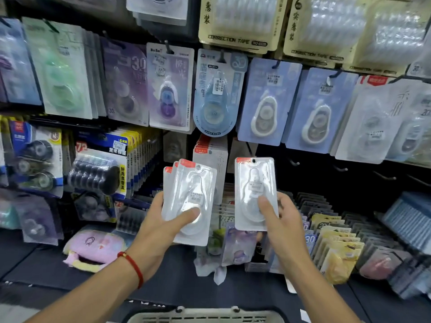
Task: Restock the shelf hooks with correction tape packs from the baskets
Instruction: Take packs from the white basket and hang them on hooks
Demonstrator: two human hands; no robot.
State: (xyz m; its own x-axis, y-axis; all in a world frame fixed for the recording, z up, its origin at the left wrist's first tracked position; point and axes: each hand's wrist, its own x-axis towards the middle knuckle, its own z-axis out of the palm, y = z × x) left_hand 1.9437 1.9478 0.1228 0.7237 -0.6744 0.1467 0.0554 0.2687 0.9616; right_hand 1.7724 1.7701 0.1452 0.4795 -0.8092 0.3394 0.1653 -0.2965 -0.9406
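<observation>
The left hand [161, 220] grips a small stack of packs [189, 201], thumb across the front, as reserve stock. The right hand [279, 220] pinches a single pack [255, 192] upright, hang-hole uppermost, ready for the bare hooks [340, 169] up and right. The basket [203, 317] sits below both wrists.

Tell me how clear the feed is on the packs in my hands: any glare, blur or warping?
Head view: glare whitens the blister under the left hand thumb on the stack; the single pack in the right hand is shiny, its print unreadable. Edges of the frame are soft and bowed by the wide lens; the empty hooks sit in dark shadow.
</observation>
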